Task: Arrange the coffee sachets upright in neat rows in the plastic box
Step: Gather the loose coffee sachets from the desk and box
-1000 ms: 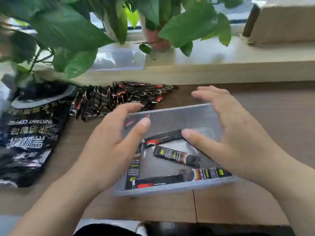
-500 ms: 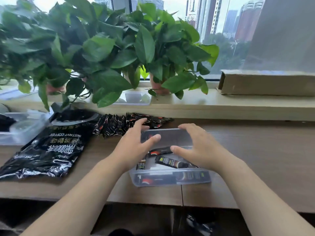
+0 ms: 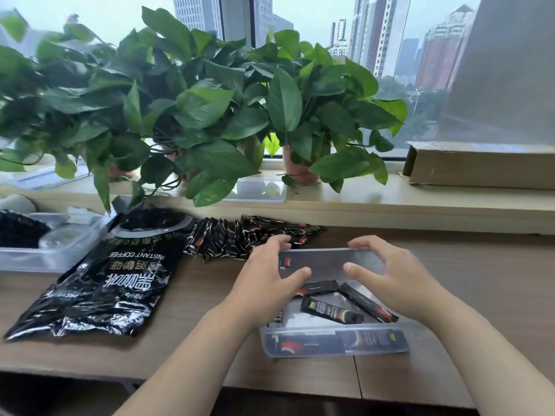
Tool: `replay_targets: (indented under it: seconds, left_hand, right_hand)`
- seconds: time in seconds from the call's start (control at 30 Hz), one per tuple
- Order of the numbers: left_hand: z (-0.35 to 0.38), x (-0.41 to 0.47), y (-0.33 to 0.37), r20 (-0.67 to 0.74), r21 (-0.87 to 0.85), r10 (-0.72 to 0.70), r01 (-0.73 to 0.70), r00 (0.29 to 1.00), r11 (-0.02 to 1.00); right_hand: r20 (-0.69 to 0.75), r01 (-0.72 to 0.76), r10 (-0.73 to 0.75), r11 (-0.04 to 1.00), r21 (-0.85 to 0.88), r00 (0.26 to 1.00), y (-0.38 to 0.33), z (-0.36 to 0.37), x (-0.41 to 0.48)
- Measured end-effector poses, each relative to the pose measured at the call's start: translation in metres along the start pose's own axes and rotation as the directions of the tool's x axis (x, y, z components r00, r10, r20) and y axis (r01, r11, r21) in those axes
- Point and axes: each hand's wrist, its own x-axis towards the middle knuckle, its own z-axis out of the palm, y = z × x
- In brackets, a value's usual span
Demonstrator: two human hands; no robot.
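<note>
Two open hands, left (image 3: 267,283) and right (image 3: 390,280), hovering over a clear plastic box (image 3: 333,343) on a wooden counter (image 3: 480,295). Several coffee sachets (image 3: 332,310) lying flat inside. More sachets (image 3: 240,235) piled behind, beside a black coffee bag (image 3: 105,283). Leafy plants (image 3: 210,109) along the windowsill.
</note>
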Motion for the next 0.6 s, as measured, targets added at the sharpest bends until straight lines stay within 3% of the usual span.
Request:
replay_targets:
  seconds: [0.2,0.33,0.4,0.53,0.6]
  left_hand:
    - [0.001,-0.001,-0.002,-0.018,-0.044,0.005,-0.006,1.0,0.999]
    - [-0.012,0.006,0.004,0.062,0.127,0.094,-0.101,0.994,0.987]
    - [-0.027,0.019,0.006,0.073,0.113,0.065,-0.073,0.995,0.991]
    - [-0.048,0.073,-0.006,-0.155,0.078,0.032,-0.02,0.987,0.997]
    - [-0.047,0.099,-0.022,-0.2,0.079,0.022,-0.006,0.979,0.997]
  right_hand:
    - [-0.017,-0.038,0.037,0.998,-0.043,0.999,-0.007,-0.001,-0.002]
    - [-0.044,-0.064,0.063,0.998,-0.014,0.997,-0.009,0.002,0.0]
    - [-0.059,-0.073,0.075,0.997,0.028,0.995,-0.011,0.003,0.002]
    - [-0.062,-0.029,0.035,0.995,0.1,0.997,-0.014,-0.002,0.012]
    - [-0.099,0.014,0.006,0.98,0.198,0.995,-0.012,-0.011,0.025]
